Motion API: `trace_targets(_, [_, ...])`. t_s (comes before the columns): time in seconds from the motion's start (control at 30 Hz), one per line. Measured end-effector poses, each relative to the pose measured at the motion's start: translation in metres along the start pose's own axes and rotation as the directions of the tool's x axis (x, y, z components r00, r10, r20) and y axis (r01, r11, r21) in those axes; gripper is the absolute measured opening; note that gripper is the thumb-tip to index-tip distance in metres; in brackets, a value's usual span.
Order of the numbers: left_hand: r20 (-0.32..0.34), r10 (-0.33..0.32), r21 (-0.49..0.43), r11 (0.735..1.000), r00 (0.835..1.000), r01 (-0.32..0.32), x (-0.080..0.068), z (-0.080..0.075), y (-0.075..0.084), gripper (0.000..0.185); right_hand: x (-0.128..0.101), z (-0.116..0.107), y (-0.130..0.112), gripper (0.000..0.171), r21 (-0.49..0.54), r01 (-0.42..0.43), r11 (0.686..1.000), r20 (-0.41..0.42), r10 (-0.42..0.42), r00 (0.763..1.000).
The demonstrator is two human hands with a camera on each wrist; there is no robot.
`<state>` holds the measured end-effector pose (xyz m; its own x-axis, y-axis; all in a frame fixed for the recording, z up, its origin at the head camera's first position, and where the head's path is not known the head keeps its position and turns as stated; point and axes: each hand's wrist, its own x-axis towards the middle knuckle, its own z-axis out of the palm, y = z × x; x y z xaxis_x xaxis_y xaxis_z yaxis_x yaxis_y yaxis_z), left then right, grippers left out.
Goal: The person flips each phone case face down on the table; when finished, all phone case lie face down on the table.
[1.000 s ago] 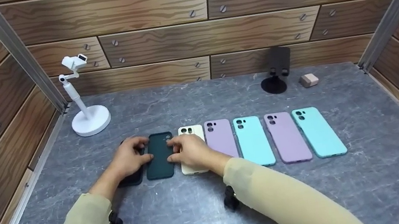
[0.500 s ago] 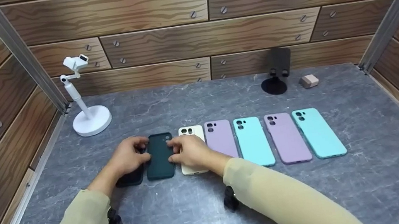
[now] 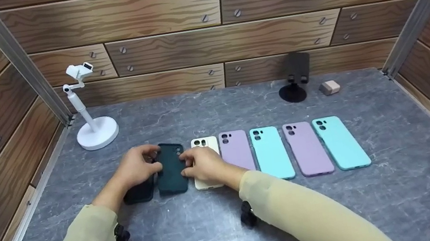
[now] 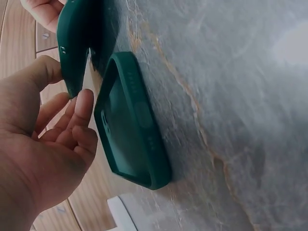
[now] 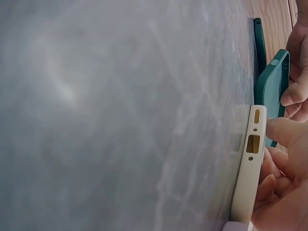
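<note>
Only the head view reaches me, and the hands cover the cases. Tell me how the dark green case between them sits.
Observer: The left wrist view shows the dark green case tipped up off the table, with the left hand gripping its edge.
Operator: Check the dark one under that hand.
Observer: That second case is dark green too, and it lies flat.
Operator: Now the right side.
Observer: In the right wrist view, the right hand holds the tilted case's other edge. The cream case lies flat beneath that hand.
</note>
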<state>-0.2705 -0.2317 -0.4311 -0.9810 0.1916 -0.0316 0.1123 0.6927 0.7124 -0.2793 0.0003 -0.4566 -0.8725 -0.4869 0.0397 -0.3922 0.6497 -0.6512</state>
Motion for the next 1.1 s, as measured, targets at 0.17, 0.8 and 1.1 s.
trace_targets(0.17, [-0.013,0.006,-0.049,0.999,1.000,-0.006,-0.002,0.001,0.002,0.055,-0.001,-0.001,-0.001,0.040,-0.007,0.008,1.000,-0.007,-0.008,1.000])
trace_targets(0.8, [-0.052,-0.011,-0.235,0.972,0.999,-0.001,-0.007,0.006,0.008,0.056,-0.001,-0.002,0.001,0.053,0.041,0.053,0.998,-0.035,-0.052,0.998])
trace_targets(1.1, [-0.053,-0.032,-0.289,0.957,0.998,0.015,-0.007,0.007,0.011,0.056,0.002,-0.005,-0.003,0.058,0.113,-0.003,0.994,0.026,0.000,1.000])
